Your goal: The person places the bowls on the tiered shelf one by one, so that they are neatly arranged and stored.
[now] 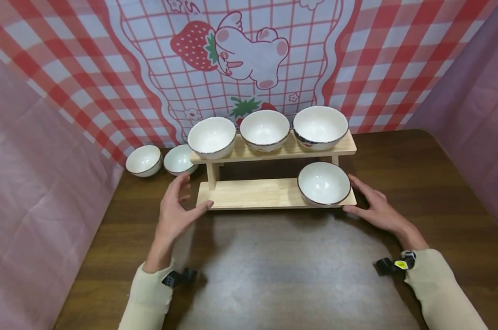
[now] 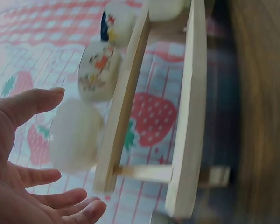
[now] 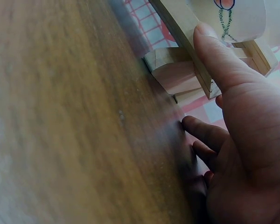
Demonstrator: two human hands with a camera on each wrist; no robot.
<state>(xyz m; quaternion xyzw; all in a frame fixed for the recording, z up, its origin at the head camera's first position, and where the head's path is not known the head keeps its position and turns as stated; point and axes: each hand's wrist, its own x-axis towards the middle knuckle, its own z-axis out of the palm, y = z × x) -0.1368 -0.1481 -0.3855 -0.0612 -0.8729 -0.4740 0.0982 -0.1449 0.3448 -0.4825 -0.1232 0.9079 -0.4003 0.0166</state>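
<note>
A two-tier wooden stand [image 1: 253,193] carries three white bowls on its upper board: a left bowl [image 1: 212,136], a middle bowl [image 1: 265,130] and a right bowl [image 1: 320,126]. Another dark-rimmed white bowl [image 1: 324,183] sits at the right end of the lower board. My left hand [image 1: 174,215] hovers by the stand's left end, fingers spread and holding nothing; the left wrist view shows a gap between thumb and wood. At the right end, my right hand [image 1: 378,208] touches the lower board, thumb [image 3: 219,56] against its edge, other fingers extended beside it.
Two smaller white bowls, an outer one [image 1: 144,161] and an inner one [image 1: 179,159], stand on the brown wooden table [image 1: 265,270] left of the stand. A red-and-white checked cloth [image 1: 372,59] hangs behind, with pink cloth [image 1: 38,192] along the sides.
</note>
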